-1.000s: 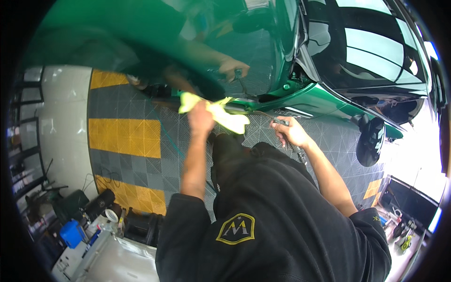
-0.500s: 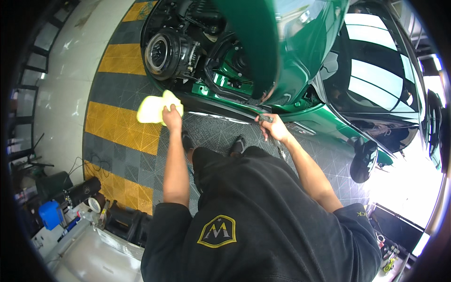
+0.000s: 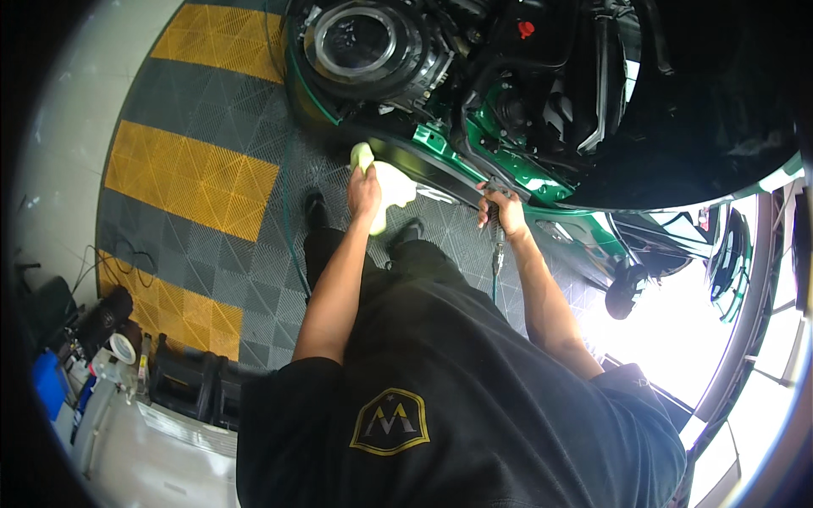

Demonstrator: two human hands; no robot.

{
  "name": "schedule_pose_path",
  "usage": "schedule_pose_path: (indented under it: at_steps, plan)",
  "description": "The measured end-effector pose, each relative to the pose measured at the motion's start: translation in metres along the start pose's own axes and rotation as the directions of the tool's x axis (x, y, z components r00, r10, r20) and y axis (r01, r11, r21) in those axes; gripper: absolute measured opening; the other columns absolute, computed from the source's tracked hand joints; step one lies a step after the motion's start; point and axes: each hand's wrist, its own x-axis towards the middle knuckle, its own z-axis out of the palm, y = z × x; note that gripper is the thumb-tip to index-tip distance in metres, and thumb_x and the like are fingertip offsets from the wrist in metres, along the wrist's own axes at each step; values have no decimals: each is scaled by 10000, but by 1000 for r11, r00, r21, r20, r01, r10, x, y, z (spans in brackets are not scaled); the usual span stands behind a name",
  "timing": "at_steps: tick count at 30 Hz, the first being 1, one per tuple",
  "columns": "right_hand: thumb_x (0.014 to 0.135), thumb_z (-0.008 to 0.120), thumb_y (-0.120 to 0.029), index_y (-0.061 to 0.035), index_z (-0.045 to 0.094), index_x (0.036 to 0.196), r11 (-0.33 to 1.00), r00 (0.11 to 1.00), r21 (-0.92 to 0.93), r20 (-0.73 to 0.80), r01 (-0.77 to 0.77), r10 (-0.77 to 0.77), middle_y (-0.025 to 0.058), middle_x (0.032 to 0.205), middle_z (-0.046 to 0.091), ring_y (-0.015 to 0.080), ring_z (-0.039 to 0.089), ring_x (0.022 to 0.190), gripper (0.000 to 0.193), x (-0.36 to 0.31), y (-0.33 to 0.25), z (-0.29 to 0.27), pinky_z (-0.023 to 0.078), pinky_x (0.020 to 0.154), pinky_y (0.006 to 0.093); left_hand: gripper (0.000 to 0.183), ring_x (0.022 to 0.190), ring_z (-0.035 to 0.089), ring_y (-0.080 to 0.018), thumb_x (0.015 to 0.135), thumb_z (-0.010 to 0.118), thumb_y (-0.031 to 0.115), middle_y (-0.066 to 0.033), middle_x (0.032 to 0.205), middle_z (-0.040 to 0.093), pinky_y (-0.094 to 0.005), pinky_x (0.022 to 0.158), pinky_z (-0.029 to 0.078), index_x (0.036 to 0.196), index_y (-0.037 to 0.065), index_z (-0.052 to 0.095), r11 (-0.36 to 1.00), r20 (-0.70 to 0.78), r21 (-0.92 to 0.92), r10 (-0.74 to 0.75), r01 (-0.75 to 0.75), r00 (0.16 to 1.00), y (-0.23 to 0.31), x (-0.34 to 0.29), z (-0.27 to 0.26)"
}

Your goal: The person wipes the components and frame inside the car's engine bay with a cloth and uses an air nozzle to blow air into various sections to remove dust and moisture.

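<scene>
My left hand [image 3: 364, 196] is closed on a pale yellow-green cloth [image 3: 393, 188], which hangs bunched beside the dark outer panel [image 3: 423, 162] of a green car. Whether the cloth touches that panel I cannot tell. My right hand [image 3: 510, 213] grips an air blow gun [image 3: 497, 237], its metal coupling and thin hose hanging down below the fingers. Its nozzle end, by the car's edge, is hard to make out. Ahead of my left hand sits a round headlight unit [image 3: 356, 41] in the exposed front corner.
Open engine bay [image 3: 508, 110] parts lie ahead, under a large dark raised hood [image 3: 703, 110]. A side mirror [image 3: 627, 289] sticks out at right. Yellow and grey floor tiles [image 3: 190, 178] spread left. Equipment [image 3: 118, 347] and a silvery surface [image 3: 161, 457] stand at lower left.
My left hand has brought the cloth rightward, closer to my right hand. The view has shifted, showing more of the engine bay and the hood's dark underside. The right hand still holds the blow gun.
</scene>
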Motion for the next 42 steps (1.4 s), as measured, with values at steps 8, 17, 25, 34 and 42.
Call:
schedule_pose_path:
  at_steps: [8,17,25,34,42]
  plan:
    - [955,507,-112,46,578,1205,999,999,-25,-40,-32,31,88,692,520,191,541,533,304,-20,-2,21,535,501,373,439,1141,591,-357,822,800,224,-139,1146,582,-486,938,505,1194,37,660,685,268,227,640,-693,720,48,-50,29]
    - [940,560,-89,79,586,1179,999,998,-53,-68,6,-9,86,687,544,182,569,527,293,-72,-18,15,542,507,341,493,1311,578,-331,858,653,16,-159,1412,603,-422,1123,461,1349,26,608,473,692,123,589,-872,417,2,39,51]
    - [920,521,-128,69,573,1186,986,970,167,-238,-11,51,86,684,548,197,564,516,335,-83,42,-101,549,486,369,354,1124,658,-339,1030,609,171,-198,1203,701,-413,966,494,1322,-29,614,905,-32,120,414,-408,910,-26,62,-58]
    - [960,549,-177,47,604,1182,871,986,489,-163,40,46,74,662,535,196,534,510,320,-75,58,-118,516,480,385,281,1400,442,-403,829,817,293,-176,1320,614,-563,1214,294,982,62,772,47,586,270,784,-962,203,148,-24,65]
    - [961,557,-163,62,611,1159,849,987,523,-160,76,10,74,656,542,189,548,505,304,-98,79,-102,519,483,360,451,1071,664,-294,790,783,236,-82,1111,676,-417,929,535,1200,111,642,-343,966,111,258,-933,21,163,40,172]
